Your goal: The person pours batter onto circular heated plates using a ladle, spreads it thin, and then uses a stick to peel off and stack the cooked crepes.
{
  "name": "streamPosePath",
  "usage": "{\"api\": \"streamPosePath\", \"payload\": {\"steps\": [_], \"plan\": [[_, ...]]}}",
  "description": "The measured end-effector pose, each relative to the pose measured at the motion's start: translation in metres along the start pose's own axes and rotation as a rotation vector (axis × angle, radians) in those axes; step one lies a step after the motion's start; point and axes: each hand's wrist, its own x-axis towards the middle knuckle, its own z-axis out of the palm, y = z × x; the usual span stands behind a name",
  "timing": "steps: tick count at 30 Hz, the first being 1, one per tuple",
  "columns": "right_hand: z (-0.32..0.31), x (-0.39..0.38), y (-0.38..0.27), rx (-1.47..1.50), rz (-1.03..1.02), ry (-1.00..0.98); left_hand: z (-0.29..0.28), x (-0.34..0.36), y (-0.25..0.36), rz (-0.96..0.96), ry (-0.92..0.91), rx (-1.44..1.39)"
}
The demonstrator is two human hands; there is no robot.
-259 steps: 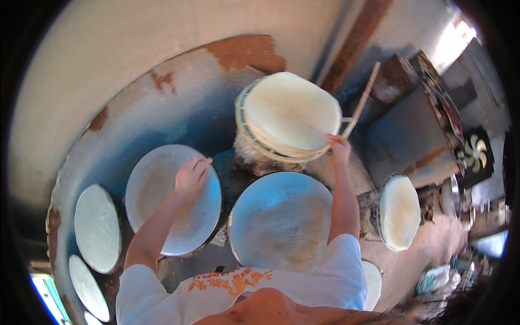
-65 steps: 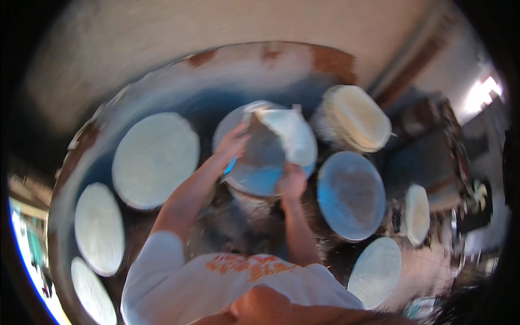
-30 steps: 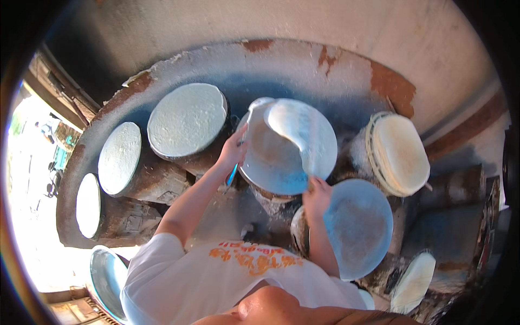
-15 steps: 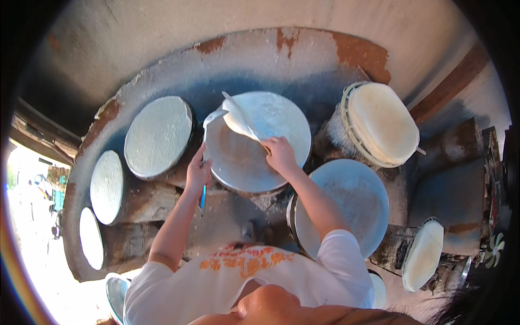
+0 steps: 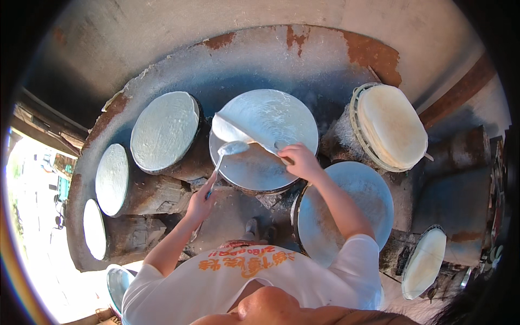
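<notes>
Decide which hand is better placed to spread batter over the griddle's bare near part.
Probably the right hand: it grips the spreader angled over the griddle, while the left hand holds a ladle.

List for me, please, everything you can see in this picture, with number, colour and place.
Middle griddle: one, grey-brown, centre
Batter: one layer, whitish, on its far part
Ladle: one, silver, over its near left part
Thin tool: one, brownish end visible, at the batter's edge
Bare griddle: one, grey-brown, right
Pale rounds: four, whitish, three left, one far right
Basket: one, pale, upper right
Flatbread: count unclear, cream, on the basket
Basin: one, grey-blue, lower left
Curved wall: one, grey with rust patches, back
Shirt: one, white, orange-red print, bottom
Left hand: one, bare, holding the ladle
Right hand: one, bare, holding the thin tool
</notes>
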Motion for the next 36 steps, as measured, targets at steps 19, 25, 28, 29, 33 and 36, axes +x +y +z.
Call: {"api": "streamPosePath", "payload": {"steps": [19,25,28,29,33,36], "plan": [[-0.018,0.041,0.027,0.253,-0.159,-0.06,-0.008,-0.034,-0.015,0.358,0.022,0.201],[-0.026,-0.027,0.052,0.097,0.007,0.225,-0.018,-0.019,0.01,-0.263,-0.076,-0.132],[-0.003,-0.025,0.007,-0.021,-0.043,0.025,-0.012,-0.032,-0.009,-0.13,-0.019,-0.085],[-0.003,-0.036,-0.009,0.0,-0.067,-0.001,-0.014,-0.039,-0.014,-0.127,-0.04,-0.016],[-0.012,-0.063,-0.002,-0.107,0.074,0.179,-0.009,-0.017,-0.007,-0.058,-0.073,-0.007],[0.007,-0.055,-0.03,-0.133,0.022,0.115,-0.007,-0.003,-0.032,0.203,-0.001,0.017]]}}
